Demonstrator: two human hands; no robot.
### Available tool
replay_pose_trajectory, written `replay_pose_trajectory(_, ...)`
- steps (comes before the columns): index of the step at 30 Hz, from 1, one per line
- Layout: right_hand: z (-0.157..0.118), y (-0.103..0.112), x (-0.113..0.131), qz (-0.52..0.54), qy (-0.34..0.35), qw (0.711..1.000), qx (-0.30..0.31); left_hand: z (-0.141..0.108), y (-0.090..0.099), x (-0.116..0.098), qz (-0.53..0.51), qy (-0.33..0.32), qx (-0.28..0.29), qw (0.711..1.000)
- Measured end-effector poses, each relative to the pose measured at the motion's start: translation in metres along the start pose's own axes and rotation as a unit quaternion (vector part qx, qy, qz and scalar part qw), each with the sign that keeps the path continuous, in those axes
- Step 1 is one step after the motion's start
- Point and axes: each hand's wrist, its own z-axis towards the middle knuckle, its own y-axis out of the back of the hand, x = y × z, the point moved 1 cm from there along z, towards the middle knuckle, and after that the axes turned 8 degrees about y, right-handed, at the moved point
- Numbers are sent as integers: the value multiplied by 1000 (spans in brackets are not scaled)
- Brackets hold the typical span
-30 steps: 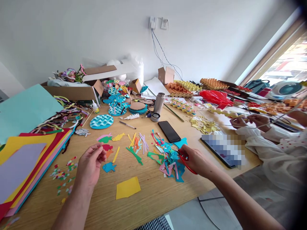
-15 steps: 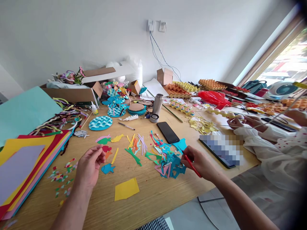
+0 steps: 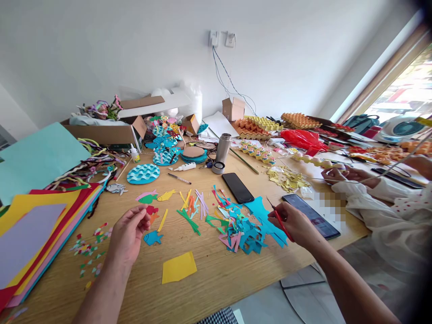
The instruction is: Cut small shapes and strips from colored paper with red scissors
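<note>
1. The right hand (image 3: 296,221) is closed round red scissors (image 3: 281,223), thumb and fingers wrapped about the handle; the blades point up and away, toward the black phone (image 3: 238,188).
2. Compared with a second ago, that hand has shifted to the right. It was at the edge of the scrap pile (image 3: 241,230); now it is between the pile and the larger phone-like device (image 3: 307,212).
3. More of a bright blue paper piece (image 3: 265,216) shows at the pile's right side — earlier the hand and scissors covered much of that area.
4. The left hand (image 3: 126,229) has barely changed place: thumb and fingertips are drawn together just beside the red paper fish (image 3: 153,209). I cannot tell whether anything is pinched between them.
5. The blue fish (image 3: 153,237), yellow fish (image 3: 166,195) and green fish (image 3: 148,198) lie flat on the table (image 3: 141,279), arranged as before.
6. The yellow paper (image 3: 179,267) also keeps its spot, nearer the table's front edge — well apart from both hands.
7. At far right, a co-worker's hands (image 3: 333,174) remain near the egg-carton strip (image 3: 312,160).
</note>
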Motion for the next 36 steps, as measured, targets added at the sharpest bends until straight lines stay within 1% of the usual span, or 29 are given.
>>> replay_pose_trajectory(3,3,-6,-1,-76,-7,996,35,0,0,0,2,-2,1,1000)
replay_pose_trajectory(6,7,-10,-7,-143,-16,988,52,0,0,-1,3,-3,0,1000)
replay_pose_trajectory(10,6,-13,-15,-195,-14,976,94,0,1,-2,1,-6,4,1000)
replay_pose_trajectory(13,4,-15,-18,-211,-12,970,118,0,1,-2,-3,-12,3,1000)
replay_pose_trajectory(16,4,-16,-19,-218,-11,967,129,-1,0,-3,-11,-16,1,1000)
replay_pose_trajectory(21,8,-15,-20,-219,-14,967,130,-3,-1,-6,-14,-22,-3,1000)
replay_pose_trajectory(26,8,-14,-16,-216,0,969,120,-3,1,-7,-22,-33,0,999)
replay_pose_trajectory(29,8,-16,-7,-208,12,974,91,-2,2,-8,-30,-42,-1,999)
replay_pose_trajectory(31,7,-20,6,-179,35,981,59,-1,3,-8,-33,-47,-4,998)
replay_pose_trajectory(32,6,-23,16,-158,57,985,47,-1,2,-8,-34,-49,-6,998)
replay_pose_trajectory(34,2,-32,41,-113,115,986,46,-1,2,-8,-37,-54,-7,998)
replay_pose_trajectory(36,-7,-43,73,-64,197,975,84,-1,1,-8,-45,-57,-5,997)
